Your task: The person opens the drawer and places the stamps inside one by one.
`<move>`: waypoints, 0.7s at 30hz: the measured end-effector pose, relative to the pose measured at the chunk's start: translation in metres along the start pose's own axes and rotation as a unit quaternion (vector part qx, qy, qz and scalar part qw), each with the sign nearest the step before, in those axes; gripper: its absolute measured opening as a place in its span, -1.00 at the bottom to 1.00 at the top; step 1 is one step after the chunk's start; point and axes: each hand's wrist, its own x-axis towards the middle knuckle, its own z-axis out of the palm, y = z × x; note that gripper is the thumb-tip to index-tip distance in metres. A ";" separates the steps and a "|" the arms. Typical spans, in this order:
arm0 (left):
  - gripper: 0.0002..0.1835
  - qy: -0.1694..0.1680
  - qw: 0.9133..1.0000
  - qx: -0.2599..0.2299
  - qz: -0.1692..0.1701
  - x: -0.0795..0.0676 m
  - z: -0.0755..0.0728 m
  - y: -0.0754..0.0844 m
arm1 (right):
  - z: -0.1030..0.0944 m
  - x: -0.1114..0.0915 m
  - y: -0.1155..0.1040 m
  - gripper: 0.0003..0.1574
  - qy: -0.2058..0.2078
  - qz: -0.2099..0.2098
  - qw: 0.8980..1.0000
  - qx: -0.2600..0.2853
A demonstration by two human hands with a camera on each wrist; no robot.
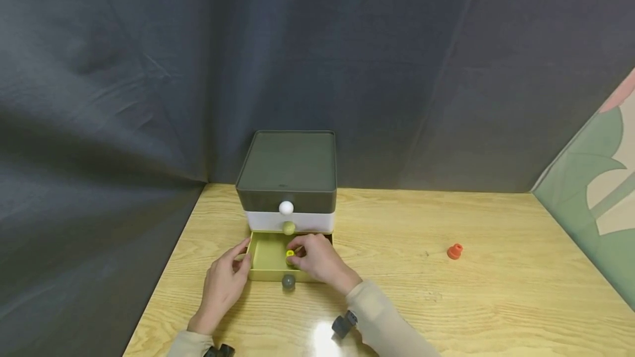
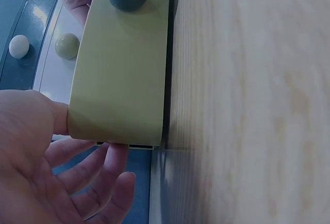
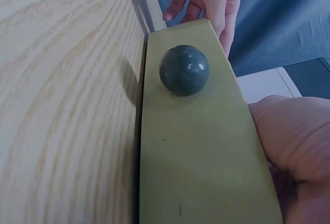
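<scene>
An olive-green bottom drawer (image 1: 265,275) with a dark grey ball knob (image 1: 289,282) stands pulled out from a small three-tier chest (image 1: 292,161). At its left front corner, my left hand (image 1: 222,284) holds the side wall, thumb at the upper rim and fingers along the outside. My right hand (image 1: 321,260) reaches over the front panel into the drawer. Between its thumb and fingers it pinches a small yellow round-topped piece (image 1: 290,254), low over the drawer floor. The drawer front hides this piece from both wrist views.
Off to the right on the wooden table (image 1: 397,269) lies a small orange-red stepped piece (image 1: 454,251). White (image 1: 286,207) and green (image 1: 289,228) knobs mark the closed upper drawers. Dark cloth (image 1: 377,70) hangs behind and at the left; a patterned panel (image 1: 595,180) borders the right.
</scene>
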 end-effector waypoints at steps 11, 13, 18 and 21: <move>-0.55 0.001 1.000 -0.005 -0.002 0.000 -0.001 0.001 | -0.008 -0.006 -0.005 -0.74 0.013 -0.010 0.998 0.054; -0.55 0.000 1.000 -0.007 -0.002 0.000 -0.001 0.000 | -0.011 -0.008 -0.005 -0.74 0.022 -0.015 0.998 0.057; -0.55 -0.001 1.000 -0.005 -0.003 0.000 -0.001 0.000 | -0.019 -0.015 -0.005 -0.77 0.053 -0.024 0.997 0.043; -0.55 -0.001 1.000 -0.005 -0.004 0.000 -0.001 -0.001 | -0.024 -0.020 -0.004 -0.77 0.071 -0.020 0.997 0.036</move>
